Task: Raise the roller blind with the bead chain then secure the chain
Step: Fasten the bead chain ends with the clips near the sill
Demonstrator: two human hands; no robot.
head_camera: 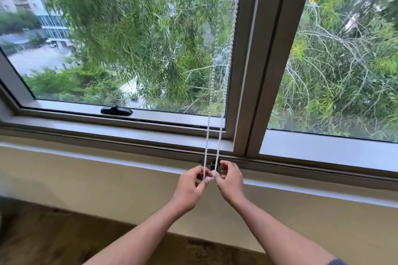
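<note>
Head view: bead chain pinched at the sill

White bead chain hangs as two strands of small beads down the window frame's right side, its bottom loop at the sill's front edge. Left hand and right hand both pinch that loop, beside a small dark fitting.

Bead chain cut off at top edge; its bottom loop hidden behind fingers. Small dark fitting there mostly covered, unidentifiable.
</note>
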